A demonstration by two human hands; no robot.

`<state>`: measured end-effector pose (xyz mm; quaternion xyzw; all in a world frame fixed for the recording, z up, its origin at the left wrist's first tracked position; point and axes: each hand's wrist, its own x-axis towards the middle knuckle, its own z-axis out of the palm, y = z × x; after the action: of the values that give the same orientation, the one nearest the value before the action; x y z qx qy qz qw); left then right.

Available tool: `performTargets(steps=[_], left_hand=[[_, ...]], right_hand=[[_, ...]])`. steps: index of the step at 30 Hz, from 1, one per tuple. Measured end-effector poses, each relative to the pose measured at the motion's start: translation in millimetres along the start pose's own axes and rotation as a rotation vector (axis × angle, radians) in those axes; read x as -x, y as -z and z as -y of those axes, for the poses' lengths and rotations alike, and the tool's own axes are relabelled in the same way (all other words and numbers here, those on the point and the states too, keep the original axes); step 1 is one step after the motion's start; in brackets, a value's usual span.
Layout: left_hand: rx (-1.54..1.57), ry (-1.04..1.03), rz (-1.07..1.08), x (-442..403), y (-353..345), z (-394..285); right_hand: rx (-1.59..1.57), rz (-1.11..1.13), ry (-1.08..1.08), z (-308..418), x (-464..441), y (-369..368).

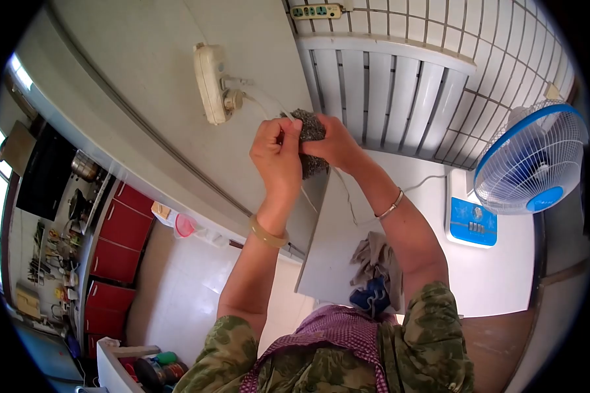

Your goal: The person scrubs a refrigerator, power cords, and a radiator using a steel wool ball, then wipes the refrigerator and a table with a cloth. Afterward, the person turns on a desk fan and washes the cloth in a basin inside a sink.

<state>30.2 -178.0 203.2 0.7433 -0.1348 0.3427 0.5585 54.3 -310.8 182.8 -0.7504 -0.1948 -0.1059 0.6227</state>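
My left hand (276,154) is closed with thumb and fingertips pinched at a thin white power cord (275,103), close to the cloth. A dark grey speckled cloth (313,130) hangs between both hands, in front of the wall. My right hand (337,145) grips it, with the thumb across its front. The cord leads up to plugs (233,99) in a white power strip (208,84) fixed on the wall. Below the hands, a cord runs on toward the white table; its exact path behind the cloth is hidden.
A blue and white fan (530,160) stands at the right on its blue base (472,223), on the white table (491,275). Crumpled brown and blue cloths (377,268) lie near the table's front edge. A slatted panel (380,92) is behind; red cabinets (115,242) stand far left.
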Motion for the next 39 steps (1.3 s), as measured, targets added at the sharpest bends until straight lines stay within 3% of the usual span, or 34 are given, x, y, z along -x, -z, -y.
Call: performTargets(steps=[5, 11, 15, 19, 24, 26, 27, 30, 35, 39], left_hand=[[0.427, 0.279, -0.016, 10, -13, 14], [0.532, 0.254, -0.053, 10, -19, 15], [0.573, 0.238, -0.074, 6, -18, 15], [0.589, 0.252, -0.070, 8, -18, 23], [0.473, 0.271, 0.182, 52, -36, 15], [0.511, 0.414, 0.334, 69, -43, 18], [0.496, 0.335, 0.301, 72, -49, 16], [0.592, 0.495, 0.212, 76, -61, 24], [0.588, 0.441, 0.123, 78, -73, 32], [0.573, 0.402, 0.006, 64, -75, 32]], right_hand=[[0.113, 0.003, -0.041, 15, 11, 7], [0.355, 0.000, -0.075, -50, 40, 28], [0.234, 0.037, -0.203, -38, 71, 40], [0.081, 0.053, -0.225, -71, 90, 49], [0.141, -0.051, -0.187, -60, 84, 44], [0.229, -0.051, -0.126, -61, 84, 38], [0.200, -0.045, -0.176, -60, 86, 37], [0.158, -0.074, -0.170, -72, 92, 35], [0.056, -0.066, -0.204, -80, 104, 47], [0.317, -0.061, -0.206, -116, 121, 63]])
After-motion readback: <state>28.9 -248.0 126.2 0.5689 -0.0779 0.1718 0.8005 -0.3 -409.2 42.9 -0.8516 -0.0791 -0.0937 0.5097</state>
